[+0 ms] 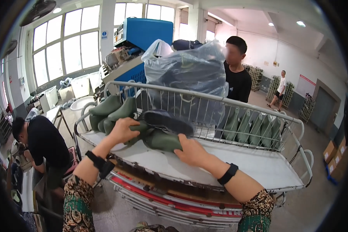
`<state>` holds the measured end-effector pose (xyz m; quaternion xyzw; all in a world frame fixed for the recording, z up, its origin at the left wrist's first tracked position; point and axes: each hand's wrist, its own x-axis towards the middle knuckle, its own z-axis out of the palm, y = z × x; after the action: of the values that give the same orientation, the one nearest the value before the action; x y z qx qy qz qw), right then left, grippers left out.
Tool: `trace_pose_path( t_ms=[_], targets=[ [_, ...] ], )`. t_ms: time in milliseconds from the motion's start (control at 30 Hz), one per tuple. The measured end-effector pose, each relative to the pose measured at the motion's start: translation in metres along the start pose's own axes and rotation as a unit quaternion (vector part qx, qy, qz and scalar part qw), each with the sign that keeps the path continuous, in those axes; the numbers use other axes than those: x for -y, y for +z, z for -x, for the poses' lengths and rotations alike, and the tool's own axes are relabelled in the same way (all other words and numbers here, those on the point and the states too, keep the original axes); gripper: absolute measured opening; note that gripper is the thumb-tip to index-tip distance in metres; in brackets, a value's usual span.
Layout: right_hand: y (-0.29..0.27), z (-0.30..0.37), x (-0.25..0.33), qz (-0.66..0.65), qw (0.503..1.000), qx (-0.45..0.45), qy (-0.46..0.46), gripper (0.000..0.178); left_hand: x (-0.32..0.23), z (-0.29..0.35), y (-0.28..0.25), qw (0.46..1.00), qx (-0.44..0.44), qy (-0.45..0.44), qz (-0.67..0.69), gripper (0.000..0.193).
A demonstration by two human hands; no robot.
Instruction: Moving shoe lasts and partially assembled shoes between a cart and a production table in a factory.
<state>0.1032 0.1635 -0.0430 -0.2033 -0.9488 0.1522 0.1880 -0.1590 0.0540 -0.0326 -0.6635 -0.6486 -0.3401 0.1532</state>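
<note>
My left hand (122, 130) is closed over a dark green shoe last at the left part of a white cart shelf (236, 156). Its fingers partly cover that last. My right hand (194, 150) grips the end of another green shoe last (161, 140), which lies on its side on the shelf. Just behind the two lasts is a dark, sole-shaped shoe part (168, 121); whether it touches them I cannot tell. More green lasts (121, 110) are heaped beyond my left hand.
A large clear plastic bag (185, 73) of dark items rises at the shelf's wire rail (205, 94). Several green lasts (255, 129) stand in a row at right. One person (237, 79) stands behind the cart; another (46, 149) bends over work at left. A blue machine (149, 34) stands behind.
</note>
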Motion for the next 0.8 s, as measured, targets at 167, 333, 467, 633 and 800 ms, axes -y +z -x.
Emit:
trace_pose_path(
  t_ms=[167,333,467,633,800],
  targets=[
    [-0.020,0.002,0.002,0.069,0.996,0.051,0.015,0.039,-0.006,0.004,0.002,1.000,0.014,0.014,-0.013,0.030],
    [-0.069,-0.017,-0.041,0.050,0.996,-0.074,0.025,0.065,-0.004,0.019,0.001,0.992,-0.080,0.027,0.095,0.028],
    [-0.051,-0.039,-0.081,0.090,0.982,0.111,0.124,0.077,-0.003,0.022,-0.001,0.979,-0.148,-0.041,0.134,0.028],
    [0.000,-0.053,-0.091,0.207,0.965,0.128,0.093,0.048,0.000,0.022,0.000,0.974,-0.145,-0.119,0.128,0.028],
    [-0.011,-0.048,-0.084,0.277,0.958,0.074,-0.007,0.030,0.004,0.021,0.001,0.968,-0.138,-0.122,0.169,0.028]
  ],
)
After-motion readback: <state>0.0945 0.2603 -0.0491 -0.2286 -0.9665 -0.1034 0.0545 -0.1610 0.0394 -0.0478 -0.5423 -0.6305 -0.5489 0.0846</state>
